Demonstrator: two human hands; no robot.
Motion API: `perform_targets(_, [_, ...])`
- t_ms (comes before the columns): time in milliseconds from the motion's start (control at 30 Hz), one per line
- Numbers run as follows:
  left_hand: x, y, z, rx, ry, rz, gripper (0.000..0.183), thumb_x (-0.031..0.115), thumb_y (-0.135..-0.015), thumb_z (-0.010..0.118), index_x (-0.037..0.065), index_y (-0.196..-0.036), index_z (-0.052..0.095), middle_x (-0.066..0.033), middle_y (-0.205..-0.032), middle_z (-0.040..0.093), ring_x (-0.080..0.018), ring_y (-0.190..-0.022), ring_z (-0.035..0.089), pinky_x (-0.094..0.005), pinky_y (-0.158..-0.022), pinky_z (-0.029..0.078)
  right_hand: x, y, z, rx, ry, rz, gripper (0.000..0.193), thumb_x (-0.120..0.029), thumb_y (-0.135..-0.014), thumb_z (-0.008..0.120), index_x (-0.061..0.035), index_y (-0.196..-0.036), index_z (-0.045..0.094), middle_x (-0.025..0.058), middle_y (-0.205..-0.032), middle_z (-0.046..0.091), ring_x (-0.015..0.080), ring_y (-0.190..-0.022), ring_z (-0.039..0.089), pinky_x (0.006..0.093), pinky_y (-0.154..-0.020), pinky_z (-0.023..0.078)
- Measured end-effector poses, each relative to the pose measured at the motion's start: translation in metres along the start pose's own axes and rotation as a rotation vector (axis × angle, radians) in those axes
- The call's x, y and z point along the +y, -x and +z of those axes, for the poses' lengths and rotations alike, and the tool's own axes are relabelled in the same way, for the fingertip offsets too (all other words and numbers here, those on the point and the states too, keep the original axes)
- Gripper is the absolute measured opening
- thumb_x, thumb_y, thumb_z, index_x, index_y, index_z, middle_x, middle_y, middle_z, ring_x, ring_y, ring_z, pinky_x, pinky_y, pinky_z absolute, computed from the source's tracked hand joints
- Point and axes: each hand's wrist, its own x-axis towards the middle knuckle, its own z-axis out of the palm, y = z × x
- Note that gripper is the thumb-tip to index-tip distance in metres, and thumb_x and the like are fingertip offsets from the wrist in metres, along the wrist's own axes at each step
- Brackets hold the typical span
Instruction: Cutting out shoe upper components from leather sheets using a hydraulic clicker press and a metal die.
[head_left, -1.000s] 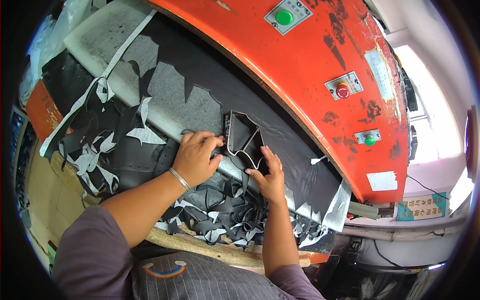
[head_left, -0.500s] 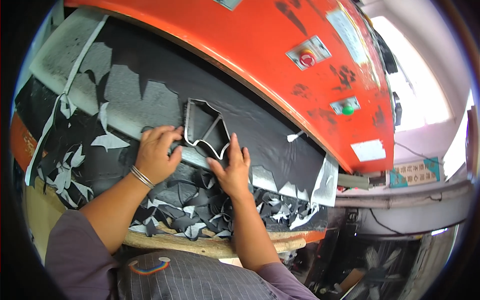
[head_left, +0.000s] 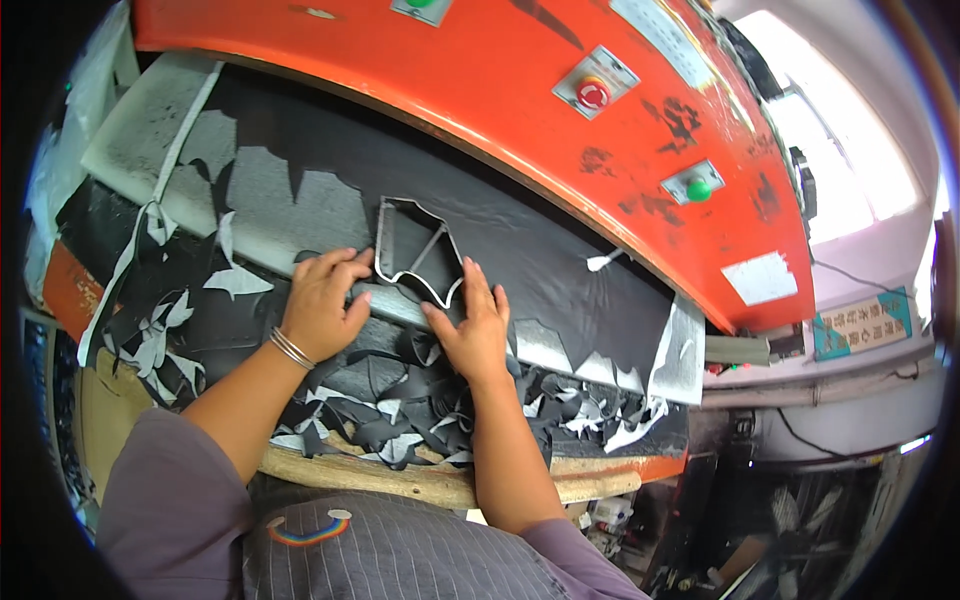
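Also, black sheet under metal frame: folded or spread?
Spread: the black sheet lies out across the pale board, wrinkled toward the right, with the metal frame on top.

I see a hollow, angular, cross-braced grey metal frame (head_left: pixel 429 246), near edge wavy, resting flat on a black leather-like sheet (head_left: pixel 540 250); sheet spread, creased toward right, jagged-edged.

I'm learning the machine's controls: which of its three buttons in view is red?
The middle button on the orange machine; the upper left button and lower right button are both green.
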Motion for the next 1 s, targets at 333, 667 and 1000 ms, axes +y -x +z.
perform_targets(333, [0.013,0.007,0.006,0.039,0.083,-0.091,0.029,0.016,-0.073,0.068,0.01,-0.1,0.056,-0.005,-0.114,0.066,-0.0248,-0.11,0.054,-0.0435,-0.092,0.037,0.002,0.014,-0.004,-0.057,0.011,0.115,0.079,-0.038,-0.077,0.073,-0.001,-0.139,0.039,0.0198,-0.136,0.05,0.0287,-0.128,0.047,0.0462,-0.111,0.023])
perform_targets(667, [0.013,-0.001,0.013,0.113,0.059,-0.122,0.033,0.023,-0.066,0.08,0.012,-0.088,0.059,0.001,-0.098,0.067,-0.0197,-0.1,0.057,-0.0384,-0.084,0.04,-0.002,0.017,-0.003,-0.042,0.083,0.119,0.08,-0.036,-0.077,0.073,-0.0015,-0.14,0.038,0.0188,-0.136,0.05,0.029,-0.125,0.05,0.048,-0.109,0.023])
perform_targets(1000, [0.02,-0.008,0.015,0.126,0.029,-0.123,0.035,0.02,-0.062,0.083,0.01,-0.084,0.058,-0.0078,-0.099,0.064,-0.0253,-0.096,0.058,-0.0395,-0.084,0.04,0.005,0.014,-0.009,0.0,0.097,0.023,0.08,-0.044,-0.078,0.071,-0.0024,-0.139,0.039,0.0211,-0.135,0.049,0.0299,-0.131,0.043,0.048,-0.109,0.024])
